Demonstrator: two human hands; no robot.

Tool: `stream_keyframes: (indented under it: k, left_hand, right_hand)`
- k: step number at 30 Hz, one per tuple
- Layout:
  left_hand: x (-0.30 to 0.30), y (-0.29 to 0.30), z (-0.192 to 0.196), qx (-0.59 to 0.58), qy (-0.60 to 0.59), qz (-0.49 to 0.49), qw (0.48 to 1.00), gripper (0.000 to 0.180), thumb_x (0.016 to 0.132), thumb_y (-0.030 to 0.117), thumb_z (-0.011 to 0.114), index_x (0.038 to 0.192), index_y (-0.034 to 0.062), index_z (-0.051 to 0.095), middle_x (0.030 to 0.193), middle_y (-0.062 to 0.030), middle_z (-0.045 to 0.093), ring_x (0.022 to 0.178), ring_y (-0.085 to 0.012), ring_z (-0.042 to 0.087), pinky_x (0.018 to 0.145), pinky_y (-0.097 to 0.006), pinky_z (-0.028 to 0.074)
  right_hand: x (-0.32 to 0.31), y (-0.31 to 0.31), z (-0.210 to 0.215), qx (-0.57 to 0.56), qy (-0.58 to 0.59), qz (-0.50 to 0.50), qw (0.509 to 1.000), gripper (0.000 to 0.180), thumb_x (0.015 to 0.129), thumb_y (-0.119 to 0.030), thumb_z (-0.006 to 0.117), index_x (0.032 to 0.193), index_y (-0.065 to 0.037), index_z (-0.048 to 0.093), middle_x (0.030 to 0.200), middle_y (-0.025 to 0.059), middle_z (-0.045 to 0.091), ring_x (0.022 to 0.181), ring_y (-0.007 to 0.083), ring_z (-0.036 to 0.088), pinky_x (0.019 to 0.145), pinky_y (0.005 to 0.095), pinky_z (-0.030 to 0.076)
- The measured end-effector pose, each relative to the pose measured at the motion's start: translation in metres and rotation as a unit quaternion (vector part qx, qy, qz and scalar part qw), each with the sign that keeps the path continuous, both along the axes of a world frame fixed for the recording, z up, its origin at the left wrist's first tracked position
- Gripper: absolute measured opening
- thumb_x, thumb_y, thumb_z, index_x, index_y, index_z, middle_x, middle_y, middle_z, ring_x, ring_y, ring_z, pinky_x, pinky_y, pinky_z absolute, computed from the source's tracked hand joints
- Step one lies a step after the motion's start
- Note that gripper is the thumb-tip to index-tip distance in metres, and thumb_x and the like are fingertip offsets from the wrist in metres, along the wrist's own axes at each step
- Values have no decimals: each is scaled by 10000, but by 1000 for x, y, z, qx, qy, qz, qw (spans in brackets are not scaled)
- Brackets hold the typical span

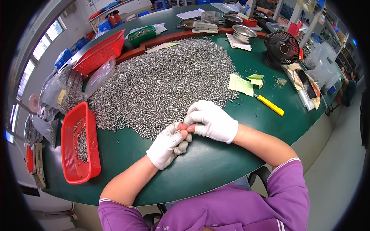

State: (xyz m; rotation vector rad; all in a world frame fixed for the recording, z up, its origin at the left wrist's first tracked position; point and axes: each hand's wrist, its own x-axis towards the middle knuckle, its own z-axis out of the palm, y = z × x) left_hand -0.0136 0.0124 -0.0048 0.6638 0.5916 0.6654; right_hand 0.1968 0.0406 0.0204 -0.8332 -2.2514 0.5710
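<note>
My left hand [168, 145] and my right hand [211, 122] meet at the near edge of a wide heap of small silvery metal pieces [162, 81], which look like short screws or pins. Both wear white gloves with some fingertips bare. Thumbs and forefingers are pinched together, the tips of the two hands touching. Anything between them is too small or too covered to make out. To the left stands a red perforated plastic basket [95, 163] with a small lot of similar metal pieces lying in it.
A yellow utility knife [269, 105] and green paper scraps [241, 84] lie right of the heap, near a black fan [282, 48] and a phone [306, 83]. Another red basket [101, 52], a green tray [142, 36] and metal bowls [244, 34] stand behind. Filled plastic bags [58, 90] crowd the left edge.
</note>
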Motion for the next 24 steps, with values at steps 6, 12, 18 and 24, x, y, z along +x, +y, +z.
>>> stream_keyframes:
  k: [6, 12, 18, 24]
  left_hand:
    - [0, 1, 0, 2, 5, 1, 1000, 197, 948, 310, 612, 1013, 129, 571, 849, 0, 590, 557, -73, 377, 519, -215, 303]
    - [-3, 0, 2, 13, -2, 9, 1000, 282, 963, 369, 563, 1061, 106, 581, 897, -28, 584, 554, -94, 362, 522, -235, 300]
    - [0, 0, 3, 19, -7, 12, 1000, 306, 978, 375, 537, 1100, 97, 566, 907, -42, 560, 616, -110, 401, 523, -225, 311]
    - [-1, 1, 0, 7, -12, 13, 1000, 228, 961, 324, 585, 1028, 108, 560, 884, -35, 584, 611, -106, 423, 529, -222, 330]
  right_hand:
    - [9, 10, -1, 64, -9, -97, 993, 100, 803, -161, 691, 889, -109, 701, 879, 62, 627, 860, 270, 605, 769, 381, 490]
    - [13, 13, -4, 106, -127, -148, 975, 114, 784, -186, 689, 879, -124, 701, 857, 54, 626, 831, 273, 601, 747, 396, 490]
    - [9, 11, -9, 96, -180, -133, 970, 133, 771, -210, 689, 875, -128, 700, 855, 50, 625, 828, 275, 604, 720, 408, 496]
    - [7, 11, -6, 134, -214, -91, 963, 106, 755, -218, 695, 809, -135, 657, 838, 55, 611, 801, 278, 594, 684, 413, 492]
